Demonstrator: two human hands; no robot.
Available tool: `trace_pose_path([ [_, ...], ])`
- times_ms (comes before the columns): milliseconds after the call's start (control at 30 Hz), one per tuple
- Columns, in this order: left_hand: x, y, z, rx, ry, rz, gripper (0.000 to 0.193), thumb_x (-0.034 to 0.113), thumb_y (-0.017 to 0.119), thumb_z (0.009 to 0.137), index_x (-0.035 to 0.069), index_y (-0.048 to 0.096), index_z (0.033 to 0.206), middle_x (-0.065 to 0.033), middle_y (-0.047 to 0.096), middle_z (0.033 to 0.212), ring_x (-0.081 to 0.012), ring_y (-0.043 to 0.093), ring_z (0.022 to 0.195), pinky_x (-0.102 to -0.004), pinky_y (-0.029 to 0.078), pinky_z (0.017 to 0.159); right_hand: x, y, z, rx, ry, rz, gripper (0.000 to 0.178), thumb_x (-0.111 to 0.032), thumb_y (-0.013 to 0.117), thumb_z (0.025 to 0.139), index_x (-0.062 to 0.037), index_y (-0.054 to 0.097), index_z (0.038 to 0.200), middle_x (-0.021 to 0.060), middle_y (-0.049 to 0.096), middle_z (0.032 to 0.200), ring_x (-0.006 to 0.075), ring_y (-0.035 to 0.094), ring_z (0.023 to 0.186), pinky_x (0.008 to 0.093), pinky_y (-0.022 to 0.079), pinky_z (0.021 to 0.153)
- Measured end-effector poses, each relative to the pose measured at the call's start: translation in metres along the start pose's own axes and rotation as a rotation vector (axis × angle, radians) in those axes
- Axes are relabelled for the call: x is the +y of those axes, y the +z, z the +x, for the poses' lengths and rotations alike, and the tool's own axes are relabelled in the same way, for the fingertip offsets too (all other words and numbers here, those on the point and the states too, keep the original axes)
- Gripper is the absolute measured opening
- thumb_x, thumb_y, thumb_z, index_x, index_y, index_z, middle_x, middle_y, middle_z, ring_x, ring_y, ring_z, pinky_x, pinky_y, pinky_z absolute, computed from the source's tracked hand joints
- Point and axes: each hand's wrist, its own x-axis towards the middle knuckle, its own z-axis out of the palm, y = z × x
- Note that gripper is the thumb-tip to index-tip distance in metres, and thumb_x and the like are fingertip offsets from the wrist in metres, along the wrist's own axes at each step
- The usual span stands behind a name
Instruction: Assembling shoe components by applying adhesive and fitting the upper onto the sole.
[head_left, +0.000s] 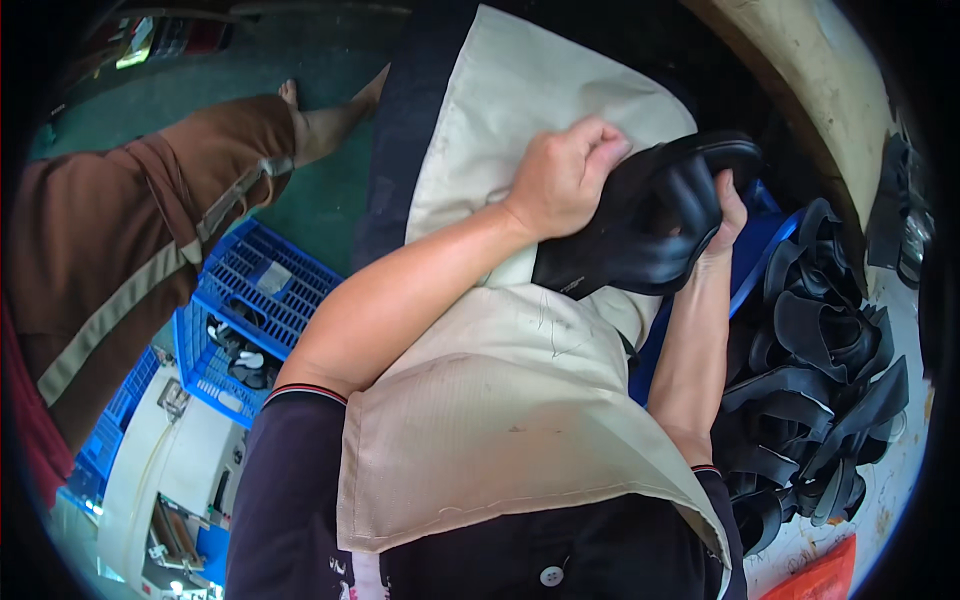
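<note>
A black sandal point(650, 225) with broad crossed straps lies tilted over my lap, its insole facing up. My right hand point(733, 212) grips it by the far right edge, thumb showing beside the strap and the other fingers hidden under the sole. Along the sandal's left edge, my left hand point(568, 182) is closed with thumb and forefinger pinched together; whatever is between them, if anything, is too small to make out. Beneath both hands a cream apron point(520, 350) covers my lap.
To the right, a heap of black strap pieces point(810, 380) lies on a pale table, with a red sheet point(815, 575) nearer. A blue crate point(265, 265) holding footwear parts stands at left, close to a person in brown trousers point(110, 220). White machinery point(160, 440) is below them.
</note>
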Motion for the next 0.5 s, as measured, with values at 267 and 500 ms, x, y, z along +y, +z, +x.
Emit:
trace_pose_path([
  [267,0.048,0.027,0.000,-0.141,0.029,0.089,0.017,0.014,0.057,0.096,0.002,0.066,0.087,-0.0146,0.063,0.068,-0.0361,0.054,0.056,-0.0388,0.045,0.057,-0.034,0.071,-0.013,0.175,-0.099,-0.559,0.046,-0.026,0.071,0.079,0.0038,0.065,0.114,0.0175,0.070,0.105,0.0227,0.066,0.085,0.0335,0.053,0.078],
  [500,0.207,0.008,0.046,0.085,-0.084,-0.021,0.035,0.030,0.053,0.107,-0.001,0.070,0.107,-0.0087,0.073,0.089,-0.0139,0.064,0.074,-0.0278,0.052,0.068,-0.065,0.156,-0.039,0.172,-0.154,-0.764,0.025,-0.016,0.065,0.088,0.0043,0.072,0.100,0.0094,0.072,0.094,0.0149,0.059,0.078,0.0252,0.046,0.071],
])
